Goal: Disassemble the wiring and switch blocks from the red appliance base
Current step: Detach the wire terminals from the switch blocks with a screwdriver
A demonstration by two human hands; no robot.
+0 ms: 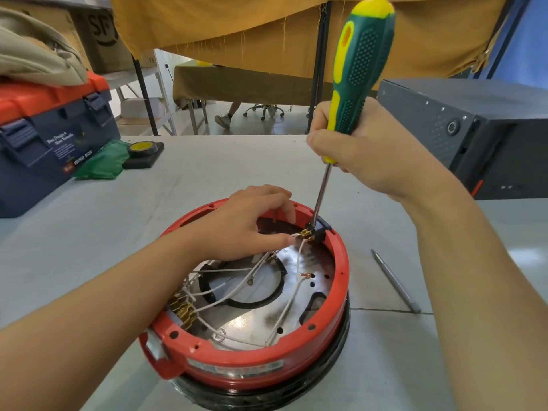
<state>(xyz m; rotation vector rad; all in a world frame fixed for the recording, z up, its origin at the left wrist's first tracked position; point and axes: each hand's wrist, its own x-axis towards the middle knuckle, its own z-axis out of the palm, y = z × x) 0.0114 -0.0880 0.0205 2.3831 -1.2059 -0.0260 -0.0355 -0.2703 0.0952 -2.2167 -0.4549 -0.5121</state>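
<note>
The red appliance base (261, 367) lies open side up on the grey table, with white wires (292, 304) running over its shiny metal floor. A black switch block (318, 231) with brass terminals sits at the far rim. My right hand (364, 152) grips a green and yellow screwdriver (357, 69) held upright, its tip down at that block. My left hand (252, 223) reaches into the base and pinches the white wires right beside the block's terminals. A second cluster of brass terminals (182, 310) sits at the near left rim.
A slim grey metal tool (396, 281) lies on the table right of the base. A blue and orange toolbox (50, 143), a green bag (102, 161) and a tape roll on a black pad (143, 152) stand at the far left. A dark grey case (480, 134) stands at the right.
</note>
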